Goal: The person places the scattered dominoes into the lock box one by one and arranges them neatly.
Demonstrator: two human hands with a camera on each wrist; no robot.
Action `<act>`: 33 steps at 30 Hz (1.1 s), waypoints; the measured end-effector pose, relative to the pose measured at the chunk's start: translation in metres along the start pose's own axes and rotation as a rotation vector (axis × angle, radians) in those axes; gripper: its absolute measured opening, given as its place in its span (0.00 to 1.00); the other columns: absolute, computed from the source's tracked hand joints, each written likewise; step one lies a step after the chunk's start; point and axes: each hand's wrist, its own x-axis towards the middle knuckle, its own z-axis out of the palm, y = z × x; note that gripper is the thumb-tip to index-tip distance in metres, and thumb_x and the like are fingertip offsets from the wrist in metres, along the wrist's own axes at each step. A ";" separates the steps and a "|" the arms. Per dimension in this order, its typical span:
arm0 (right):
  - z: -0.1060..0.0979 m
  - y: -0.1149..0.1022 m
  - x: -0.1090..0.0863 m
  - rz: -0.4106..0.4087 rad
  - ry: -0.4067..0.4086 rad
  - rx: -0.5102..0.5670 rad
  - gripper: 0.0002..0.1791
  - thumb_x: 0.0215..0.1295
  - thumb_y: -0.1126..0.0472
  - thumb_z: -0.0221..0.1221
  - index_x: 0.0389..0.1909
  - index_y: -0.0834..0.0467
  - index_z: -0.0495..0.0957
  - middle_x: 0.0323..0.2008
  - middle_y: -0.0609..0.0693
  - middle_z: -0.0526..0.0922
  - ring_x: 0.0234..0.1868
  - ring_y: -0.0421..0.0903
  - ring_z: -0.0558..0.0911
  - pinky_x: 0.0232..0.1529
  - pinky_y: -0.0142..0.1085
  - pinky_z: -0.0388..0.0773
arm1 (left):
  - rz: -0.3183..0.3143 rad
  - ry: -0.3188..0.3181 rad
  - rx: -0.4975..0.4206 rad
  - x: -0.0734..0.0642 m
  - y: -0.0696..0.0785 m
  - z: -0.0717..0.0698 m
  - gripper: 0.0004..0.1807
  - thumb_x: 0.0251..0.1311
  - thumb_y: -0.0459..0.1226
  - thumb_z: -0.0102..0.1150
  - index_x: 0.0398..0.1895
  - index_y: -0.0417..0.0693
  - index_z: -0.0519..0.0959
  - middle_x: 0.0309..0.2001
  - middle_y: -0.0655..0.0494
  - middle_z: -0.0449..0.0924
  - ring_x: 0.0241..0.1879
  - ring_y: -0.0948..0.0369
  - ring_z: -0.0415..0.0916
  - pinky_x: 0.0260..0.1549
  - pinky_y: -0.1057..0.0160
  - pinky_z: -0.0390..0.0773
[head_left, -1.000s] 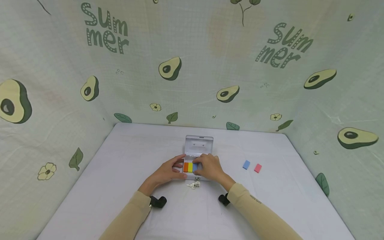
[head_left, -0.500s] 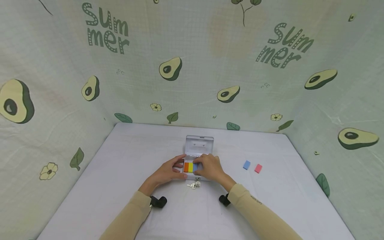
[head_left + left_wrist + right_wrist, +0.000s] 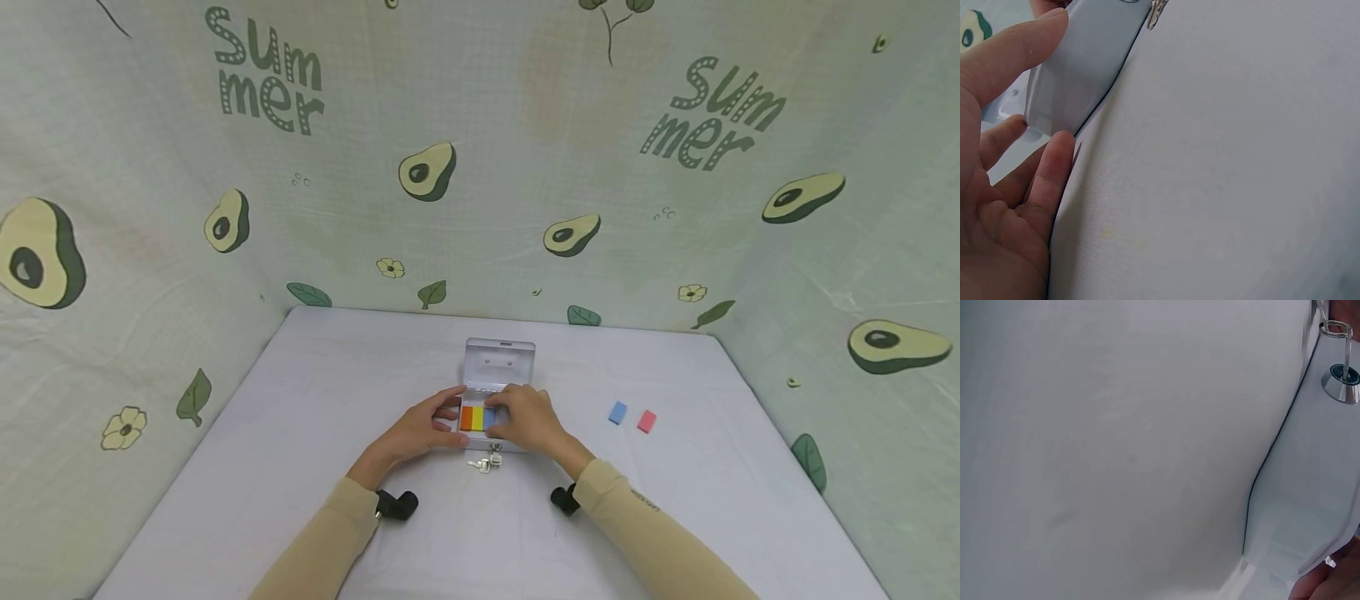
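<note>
A small pale grey metal cash box [image 3: 498, 442] stands in the middle of the table with its lid [image 3: 498, 364] raised at the back. Inside, an orange block [image 3: 467, 418], a yellow block [image 3: 477, 418] and a blue block [image 3: 489, 418] lie side by side. My left hand [image 3: 420, 428] holds the box's left end, thumb at the front wall and fingers along the side. Between thumb and fingertips, my right hand [image 3: 528, 418] pinches the blue block; that hand covers the right part of the box. Silver keys [image 3: 482, 464] hang from the front lock [image 3: 1342, 384].
To the right of the box, a loose blue block [image 3: 617, 412] and a pink block [image 3: 647, 422] lie on the white tablecloth [image 3: 720, 500]. An avocado-print cloth [image 3: 502, 183] surrounds the table at the back and sides.
</note>
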 end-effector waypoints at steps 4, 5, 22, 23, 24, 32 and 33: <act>-0.001 0.001 0.000 0.000 -0.012 0.029 0.24 0.55 0.54 0.81 0.54 0.53 0.89 0.47 0.51 0.88 0.48 0.50 0.83 0.44 0.47 0.71 | -0.002 0.001 0.003 -0.001 0.000 0.000 0.50 0.57 0.48 0.81 0.82 0.62 0.66 0.64 0.49 0.79 0.56 0.55 0.80 0.60 0.50 0.81; -0.003 0.001 0.000 0.004 -0.019 0.037 0.25 0.56 0.54 0.81 0.54 0.53 0.89 0.47 0.51 0.88 0.47 0.49 0.82 0.44 0.47 0.71 | -0.003 0.001 0.003 -0.001 0.000 0.000 0.50 0.57 0.48 0.81 0.82 0.62 0.66 0.64 0.49 0.79 0.56 0.55 0.80 0.60 0.50 0.81; -0.020 0.006 -0.007 -0.001 -0.047 0.192 0.24 0.62 0.58 0.77 0.58 0.58 0.86 0.50 0.55 0.86 0.50 0.55 0.82 0.54 0.48 0.82 | -0.007 -0.006 -0.012 0.000 0.000 -0.001 0.50 0.56 0.47 0.81 0.82 0.61 0.65 0.64 0.49 0.79 0.56 0.54 0.80 0.61 0.49 0.81; -0.022 0.006 -0.008 0.003 -0.049 0.195 0.24 0.62 0.58 0.77 0.59 0.58 0.86 0.50 0.55 0.85 0.50 0.55 0.82 0.54 0.48 0.82 | -0.007 -0.005 -0.011 0.000 0.000 -0.002 0.50 0.56 0.47 0.81 0.82 0.61 0.65 0.64 0.49 0.79 0.56 0.55 0.80 0.61 0.49 0.81; -0.022 0.006 -0.008 0.007 -0.049 0.196 0.24 0.62 0.58 0.77 0.59 0.58 0.86 0.50 0.55 0.85 0.50 0.55 0.82 0.53 0.48 0.82 | -0.008 -0.004 -0.011 -0.001 0.000 -0.002 0.50 0.56 0.46 0.82 0.82 0.61 0.65 0.64 0.49 0.79 0.56 0.55 0.80 0.61 0.49 0.81; -0.029 0.010 -0.014 0.043 -0.050 0.194 0.25 0.63 0.58 0.76 0.60 0.55 0.86 0.51 0.52 0.85 0.51 0.53 0.81 0.53 0.46 0.82 | -0.015 0.000 -0.005 -0.001 0.001 0.000 0.50 0.56 0.47 0.82 0.82 0.61 0.65 0.64 0.49 0.79 0.55 0.55 0.80 0.60 0.49 0.81; -0.030 0.011 -0.015 0.045 -0.046 0.201 0.24 0.62 0.58 0.76 0.60 0.55 0.86 0.51 0.52 0.85 0.52 0.53 0.82 0.53 0.46 0.83 | -0.017 0.000 -0.006 -0.001 0.001 0.000 0.51 0.56 0.47 0.82 0.82 0.61 0.65 0.64 0.49 0.79 0.55 0.55 0.79 0.60 0.50 0.81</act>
